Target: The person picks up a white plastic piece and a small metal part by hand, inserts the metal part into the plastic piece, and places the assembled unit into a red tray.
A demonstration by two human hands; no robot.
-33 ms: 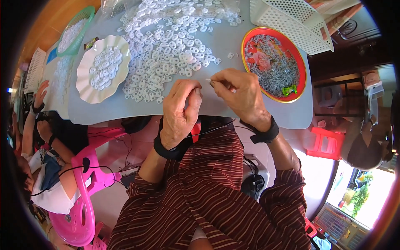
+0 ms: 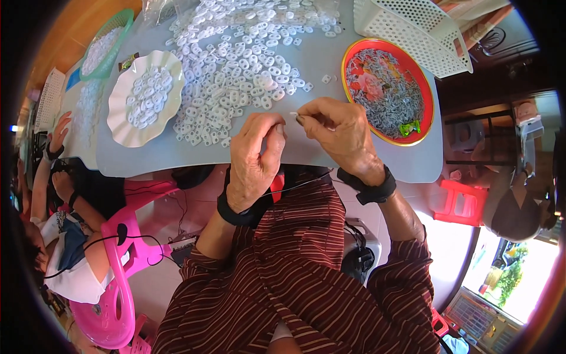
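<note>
Two hands worked together at the near edge of the grey worktop [image 2: 330, 62], each with a dark band at the wrist. At the far left a co-worker's hand [image 2: 59, 131] rested on the worktop's left end, beside one pink chair [image 2: 121, 283]. One green basket [image 2: 106, 44] at the far left corner held white pieces. Right of it, one white scalloped plate [image 2: 121, 127] carried a small heap of white plastic rings. A loose pile of white rings [image 2: 242, 65], too many to count, spread across the middle of the worktop. The left hand [image 2: 254, 159] was curled, knuckles up, its fingers bent together toward the right hand; I cannot tell whether they held anything. The right hand [image 2: 339, 133] lay just beside it, thumb and forefinger pinched on one small white piece [image 2: 293, 114] between the two hands, just above the worktop's near edge. Farther right, one round red tray [image 2: 429, 112] with a gold rim held a mass of small grey pieces and one green bit. One white perforated basket [image 2: 413, 29] stood at the far right corner. One red stool [image 2: 466, 200] stood on the floor near right.
</note>
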